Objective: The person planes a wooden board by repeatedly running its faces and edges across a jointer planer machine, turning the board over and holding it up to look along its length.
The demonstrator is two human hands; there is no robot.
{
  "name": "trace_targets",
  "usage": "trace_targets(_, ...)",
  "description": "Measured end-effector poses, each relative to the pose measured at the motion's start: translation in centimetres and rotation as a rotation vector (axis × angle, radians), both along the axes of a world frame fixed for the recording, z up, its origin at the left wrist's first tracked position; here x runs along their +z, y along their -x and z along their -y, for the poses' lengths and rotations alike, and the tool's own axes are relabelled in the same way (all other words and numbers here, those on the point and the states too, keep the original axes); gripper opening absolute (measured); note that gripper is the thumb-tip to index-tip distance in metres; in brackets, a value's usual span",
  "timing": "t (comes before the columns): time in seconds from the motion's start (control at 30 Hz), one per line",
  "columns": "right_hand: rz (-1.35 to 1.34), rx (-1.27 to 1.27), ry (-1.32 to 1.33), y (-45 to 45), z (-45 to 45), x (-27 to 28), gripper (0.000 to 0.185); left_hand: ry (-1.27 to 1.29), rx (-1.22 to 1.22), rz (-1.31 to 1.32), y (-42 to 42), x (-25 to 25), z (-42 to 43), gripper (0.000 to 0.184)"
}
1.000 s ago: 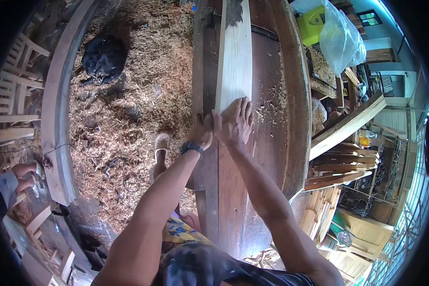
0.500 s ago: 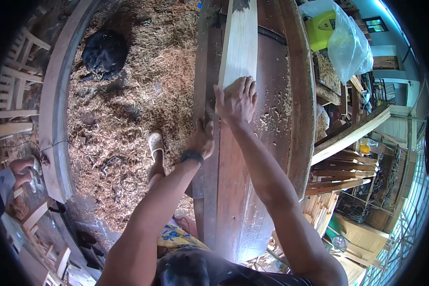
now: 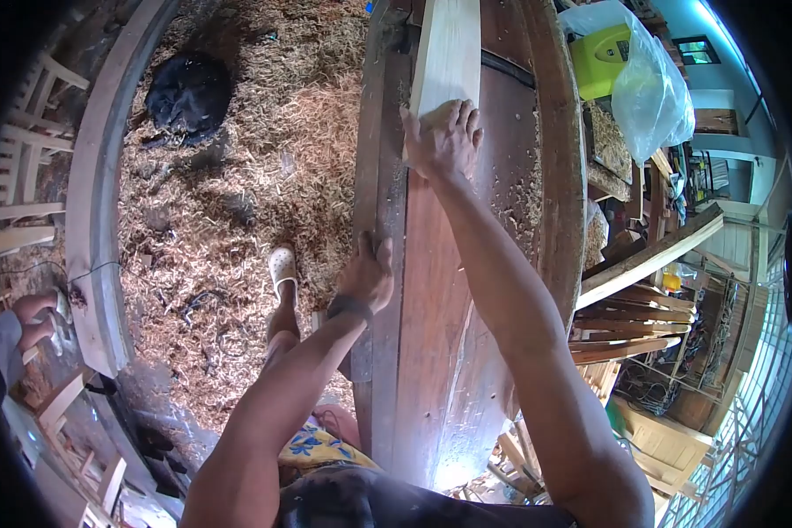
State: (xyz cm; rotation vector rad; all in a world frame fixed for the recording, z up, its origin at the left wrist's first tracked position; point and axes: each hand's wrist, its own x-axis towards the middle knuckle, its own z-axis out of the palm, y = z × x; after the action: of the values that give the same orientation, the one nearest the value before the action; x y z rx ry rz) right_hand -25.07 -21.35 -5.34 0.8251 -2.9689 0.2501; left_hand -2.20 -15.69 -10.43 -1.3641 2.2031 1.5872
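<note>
A person's right hand [image 3: 446, 145] lies flat, fingers extended, across the near end of a pale board [image 3: 449, 53] on a wooden workbench [image 3: 431, 352], the left hand [image 3: 367, 280], its grip unclear, beside the bench's edge, as a translucent plastic bag [image 3: 651, 101], contents indistinct, overlaps a lime-green case [image 3: 598, 60].

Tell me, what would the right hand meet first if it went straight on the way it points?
The pale board: the right hand appears to rest on its near end, pointing along it. Beyond, its surface looks free to the picture's edge, though depth is unclear.
</note>
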Motion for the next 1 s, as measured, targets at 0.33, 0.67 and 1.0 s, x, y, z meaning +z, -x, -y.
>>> trace_targets(0.33, -0.012, 0.029, -0.036, 5.7, 4.0, 0.1, 0.113, -0.090, -0.059, 0.077, 0.1, 1.4, 0.7, 0.078)
trace_targets(0.67, -0.041, 0.018, -0.064, 12.2, 8.8, -0.3, 0.109, 0.028, -0.051, 0.047, -0.2, 0.9, 0.1, 0.077)
trace_targets(1.0, -0.126, 0.014, 0.032, 24.8, 16.7, -3.0, 0.114, -0.106, -0.036, -0.064, -0.3, 1.7, 1.0, 0.071)
